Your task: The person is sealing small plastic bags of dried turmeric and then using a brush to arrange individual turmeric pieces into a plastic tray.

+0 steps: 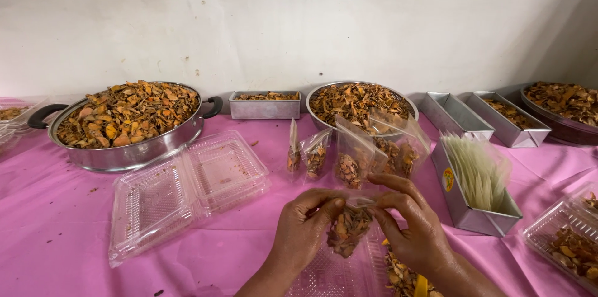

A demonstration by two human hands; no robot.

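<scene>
A large pan point(124, 124) of dried orange slices sat far left, with an open clear clamshell box point(187, 192) near it. At near centre, the left hand point(303, 227) and right hand point(416, 230) both pinched the top of a small filled pouch point(347, 230). Filled pouches point(358, 157) stood just beyond.

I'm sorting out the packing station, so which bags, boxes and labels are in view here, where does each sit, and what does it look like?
Held pouch: small clear bag of orange-brown dried pieces, pinched between left hand and right hand.
Filled pouches: clear, standing mid-table.
Clamshell box: clear, open, left of the hands.
Empty bags: pale stack upright in a metal tin.
Sticker: round, yellow, on that tin's side.
</scene>
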